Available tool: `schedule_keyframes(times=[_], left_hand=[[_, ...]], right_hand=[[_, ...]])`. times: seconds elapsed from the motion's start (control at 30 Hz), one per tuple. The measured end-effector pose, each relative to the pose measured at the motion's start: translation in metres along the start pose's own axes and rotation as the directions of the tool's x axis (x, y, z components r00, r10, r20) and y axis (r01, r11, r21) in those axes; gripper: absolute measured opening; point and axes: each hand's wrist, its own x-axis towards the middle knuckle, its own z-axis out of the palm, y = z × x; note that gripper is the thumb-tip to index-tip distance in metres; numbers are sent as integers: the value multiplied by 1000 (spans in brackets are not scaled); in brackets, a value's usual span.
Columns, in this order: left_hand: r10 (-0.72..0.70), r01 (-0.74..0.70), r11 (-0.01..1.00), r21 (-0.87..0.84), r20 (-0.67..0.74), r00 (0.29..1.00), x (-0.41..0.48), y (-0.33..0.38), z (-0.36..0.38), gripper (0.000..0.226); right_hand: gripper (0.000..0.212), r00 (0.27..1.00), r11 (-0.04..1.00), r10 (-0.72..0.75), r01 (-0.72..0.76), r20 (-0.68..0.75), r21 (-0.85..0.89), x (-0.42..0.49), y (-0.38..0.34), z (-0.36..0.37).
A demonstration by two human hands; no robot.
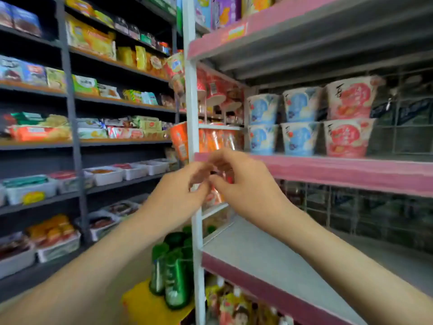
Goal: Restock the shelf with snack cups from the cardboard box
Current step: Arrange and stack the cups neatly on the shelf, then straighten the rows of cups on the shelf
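Both of our hands are up in front of the pink edge of the shelf (351,171), fingers curled toward each other, with the left hand (180,191) and the right hand (248,186) almost meeting at the fingertips. Blur smears the fingers, and a bit of red shows in the gap between them. We cannot tell whether either hand is pinching something or is simply curled on nothing.

The cups (301,106) stand on the shelf above and to the right of our hands. They are stacked two high in three columns, two blue and then a red one at the right end. All are upright, with neighbours touching or just beside each other. Our hands overlap the left end of the shelf's edge.

Behind our hands a white post (193,102) runs up. On it, side racks (220,127) hold orange cups (180,141) level with the shelf and red cups (212,86) higher up, tilted. Below our right forearm lies a grey shelf board (257,254) with a dark pink edge. Below our left hand green bottles (174,275) stand on a yellow surface (143,303). Further left, dark shelving (72,118) carries packets (91,39) and white trays (106,175).
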Motion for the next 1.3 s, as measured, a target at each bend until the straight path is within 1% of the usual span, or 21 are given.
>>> schedule_keyframes(times=[0.07, 0.13, 0.2, 0.27, 0.33, 0.4, 0.47, 0.53, 0.57, 0.63, 0.7, 0.77, 0.83, 0.9, 0.97, 1.03, 1.1, 1.13, 1.23, 1.3], left_hand=[[-118, 116, 991, 67, 27, 993, -51, -28, -11, 26], [-234, 227, 968, 105, 53, 971, -100, -59, -23, 24], [-338, 333, 937, 105, 35, 941, -153, -89, -33, 19], [-428, 423, 897, 126, 7, 904, -208, -116, -40, 18], [-534, 528, 829, 186, -19, 845, -264, -138, -45, 18], [-604, 598, 767, 231, -53, 796, -310, -157, -51, 17], [-690, 679, 682, 271, -66, 720, -347, -177, -54, 19], [-783, 749, 587, 309, -21, 622, -372, -193, -53, 31], [-819, 769, 553, 319, 41, 572, -380, -199, -50, 38], [-841, 757, 540, 367, 196, 504, -389, -209, -45, 49], [-833, 696, 553, 458, 303, 463, -390, -220, -41, 60], [-834, 658, 551, 513, 357, 421, -391, -230, -36, 66], [-845, 656, 535, 532, 363, 394, -397, -237, -32, 65], [-843, 650, 537, 538, 377, 384, -406, -241, -28, 65], [-813, 617, 578, 534, 435, 386, -418, -241, -26, 69], [-774, 549, 630, 549, 492, 397, -429, -240, -25, 72], [-745, 465, 667, 583, 521, 416, -438, -239, -28, 77], [-739, 426, 674, 604, 535, 410, -442, -239, -31, 81], [-736, 353, 677, 646, 585, 341, -459, -244, -45, 96], [-759, 383, 650, 657, 578, 298, -470, -245, -59, 113]], right_hand=[[25, 991, 995, 58, -67, 117, 75, -26, -2, 52], [26, 970, 981, 116, -146, 214, 131, -53, -7, 103], [27, 941, 961, 159, -217, 300, 171, -83, -18, 148], [29, 906, 949, 162, -252, 391, 190, -109, -31, 189], [31, 862, 943, 145, -269, 485, 196, -137, -47, 227], [34, 810, 938, 114, -278, 576, 206, -161, -63, 258], [36, 767, 931, 76, -283, 637, 229, -185, -78, 283], [39, 728, 920, 14, -277, 685, 276, -204, -95, 302], [41, 701, 916, -20, -272, 713, 293, -211, -103, 310], [43, 636, 911, -77, -268, 768, 313, -223, -116, 324], [49, 546, 922, -90, -271, 833, 277, -233, -124, 337], [57, 447, 930, -59, -300, 892, 212, -245, -125, 348], [63, 386, 940, -18, -308, 922, 147, -258, -120, 355], [65, 369, 965, 10, -246, 929, 87, -270, -105, 357], [66, 374, 988, 1, -145, 927, 57, -276, -90, 356], [67, 362, 996, -36, -65, 931, 64, -279, -79, 354], [67, 345, 997, -69, -18, 936, 81, -279, -77, 354], [68, 334, 996, -81, -6, 939, 88, -279, -76, 355], [72, 315, 995, -93, 8, 945, 95, -281, -71, 359], [71, 313, 994, -104, 8, 944, 107, -282, -63, 363]])
